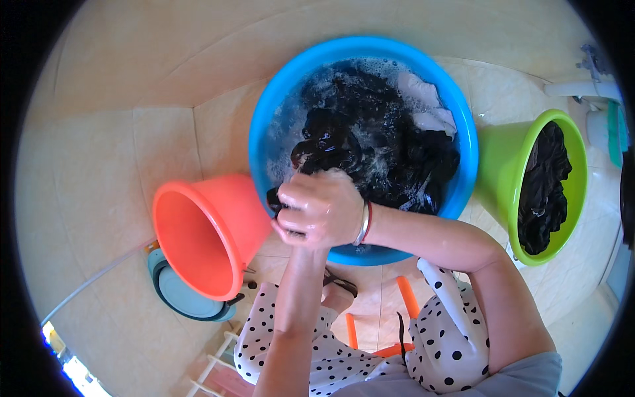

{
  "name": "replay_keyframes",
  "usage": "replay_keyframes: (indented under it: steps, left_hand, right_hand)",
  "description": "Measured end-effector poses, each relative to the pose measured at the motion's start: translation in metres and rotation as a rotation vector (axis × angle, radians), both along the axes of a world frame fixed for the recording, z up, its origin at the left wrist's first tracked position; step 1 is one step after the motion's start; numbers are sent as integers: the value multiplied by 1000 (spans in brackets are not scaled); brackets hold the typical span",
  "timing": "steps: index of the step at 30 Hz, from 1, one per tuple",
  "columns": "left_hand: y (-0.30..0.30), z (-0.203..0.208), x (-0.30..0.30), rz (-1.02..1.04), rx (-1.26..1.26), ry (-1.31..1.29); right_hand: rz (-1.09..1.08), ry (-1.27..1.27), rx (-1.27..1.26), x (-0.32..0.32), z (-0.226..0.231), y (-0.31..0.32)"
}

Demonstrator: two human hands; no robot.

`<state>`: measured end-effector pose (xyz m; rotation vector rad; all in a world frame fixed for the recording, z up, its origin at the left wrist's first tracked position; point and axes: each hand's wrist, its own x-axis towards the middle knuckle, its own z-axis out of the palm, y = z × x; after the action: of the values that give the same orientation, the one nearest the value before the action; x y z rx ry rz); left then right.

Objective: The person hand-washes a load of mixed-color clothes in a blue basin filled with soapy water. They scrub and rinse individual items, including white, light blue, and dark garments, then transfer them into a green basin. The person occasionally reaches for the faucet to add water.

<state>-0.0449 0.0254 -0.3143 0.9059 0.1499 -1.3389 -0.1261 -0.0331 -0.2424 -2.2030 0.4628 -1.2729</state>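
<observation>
Over the near left rim of a blue basin (365, 47), my two hands are pressed together round a wet black garment (324, 140). My right hand (329, 206), with a bracelet at its wrist, is closed on top with fingers curled. Below it my left hand (290, 231) is closed too, largely covered by the right. A bit of black fabric pokes out left of the fingers, and the larger bunch hangs beyond them into the basin. Dark clothes (423, 165) and a pale cloth (426, 99) lie in the sudsy water.
An orange-red bucket (248, 215) lies tilted at the left, beside a stack of light-blue basins (182, 291). At the right a green bucket (499, 172) holds dark clothes. An orange stool (408, 298) shows by my knees, and a tiled wall (218, 40) rises behind the basin.
</observation>
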Motion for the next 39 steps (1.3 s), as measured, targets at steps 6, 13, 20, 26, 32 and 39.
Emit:
replay_keyframes:
  steps: [6,13,20,26,32,39]
  left_hand:
    - [-12,1,-9,25,18,-85]
    - [-26,8,1,-152,211,-230]
    - [-24,-82,6,-272,294,-468]
    - [-40,-100,16,-297,595,-97]
    - [-14,-28,-8,-19,133,-39]
    - [-6,9,-7,-7,-279,271]
  right_hand:
    - [-226,50,247,-12,-58,-56]
    - [-569,449,391,-69,-139,-80]
    - [-396,901,361,-67,-174,-66]
    - [-488,570,701,-59,-210,-69]
    - [-290,202,649,-63,-88,-55]
    - [257,161,644,-65,66,-9]
